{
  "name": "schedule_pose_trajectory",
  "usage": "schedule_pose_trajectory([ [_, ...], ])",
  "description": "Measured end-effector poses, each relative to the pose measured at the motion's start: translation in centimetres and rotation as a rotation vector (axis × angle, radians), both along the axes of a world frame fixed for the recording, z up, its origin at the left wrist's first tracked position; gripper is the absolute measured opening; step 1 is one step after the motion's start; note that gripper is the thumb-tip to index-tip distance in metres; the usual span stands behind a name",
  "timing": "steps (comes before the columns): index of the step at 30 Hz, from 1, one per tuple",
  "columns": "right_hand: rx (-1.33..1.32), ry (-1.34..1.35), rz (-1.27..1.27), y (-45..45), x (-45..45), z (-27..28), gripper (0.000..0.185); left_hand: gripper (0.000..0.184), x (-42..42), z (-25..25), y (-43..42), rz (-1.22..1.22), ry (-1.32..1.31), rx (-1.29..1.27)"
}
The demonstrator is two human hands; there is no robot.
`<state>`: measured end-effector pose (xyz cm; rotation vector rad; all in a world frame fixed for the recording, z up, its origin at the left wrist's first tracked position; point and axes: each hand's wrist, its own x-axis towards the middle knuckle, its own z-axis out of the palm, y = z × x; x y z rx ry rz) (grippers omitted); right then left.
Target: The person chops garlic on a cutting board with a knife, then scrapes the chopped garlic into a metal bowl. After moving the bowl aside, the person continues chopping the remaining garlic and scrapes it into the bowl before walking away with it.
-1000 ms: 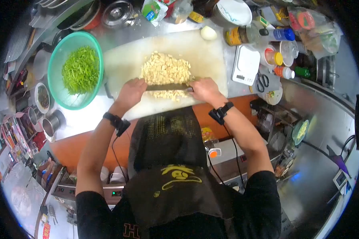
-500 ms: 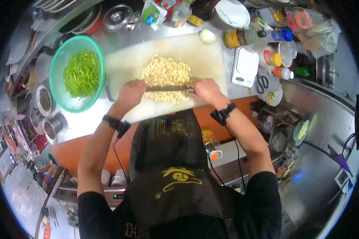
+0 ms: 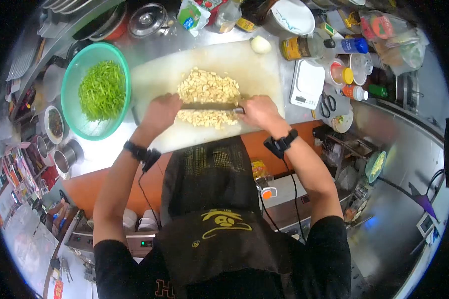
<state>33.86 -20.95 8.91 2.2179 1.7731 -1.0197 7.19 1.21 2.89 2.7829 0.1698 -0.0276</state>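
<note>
A knife [image 3: 209, 106] lies crosswise over a pile of pale chopped pieces [image 3: 208, 86] on the white cutting board [image 3: 154, 74]. My right hand [image 3: 259, 110] is closed round its handle at the right end. At the other end, my left hand [image 3: 163, 112] is closed on the tip part of the blade. Chopped pieces show on both sides of the blade, the larger heap beyond it and a narrower band on my side. The fingertips of both hands are partly hidden.
A green basket of cut greens [image 3: 102, 90] stands left of the board. A peeled white onion [image 3: 260, 45] sits at the board's far edge. To the right are a white scale [image 3: 307, 83], black scissors [image 3: 328, 104], jars and bottles.
The knife has shifted slightly up over the pieces, and both hands still hold it. My left hand has moved slightly left.
</note>
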Motion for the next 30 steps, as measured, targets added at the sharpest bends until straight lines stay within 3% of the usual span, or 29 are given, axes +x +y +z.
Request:
schedule_pose_trajectory([
  [5,0.034,-0.011,-0.016,-0.5,0.7,-6.0,0.029,0.004,0.5,-2.7,0.5,-0.037,-0.056,-0.038],
  [10,-0.023,-0.026,-0.038,0.1,-0.1,-0.7,0.028,0.003,0.5,0.1,0.6,-0.042,-0.089,0.015],
  [11,0.012,-0.046,-0.019,-0.2,0.0,-1.1,0.027,0.002,0.5,0.6,0.9,-0.043,-0.078,0.007],
  [14,0.01,0.017,-0.044,0.3,0.0,-3.4,0.026,0.002,-0.1,-4.0,1.4,-0.027,-0.042,-0.037],
  [22,0.066,-0.007,-0.042,0.2,0.3,-2.8,0.024,0.006,0.5,-0.9,1.5,-0.041,-0.086,0.018],
  [30,-0.024,0.034,-0.058,0.0,-0.8,-4.5,0.029,0.006,-0.6,-2.3,1.0,-0.041,-0.039,-0.051],
])
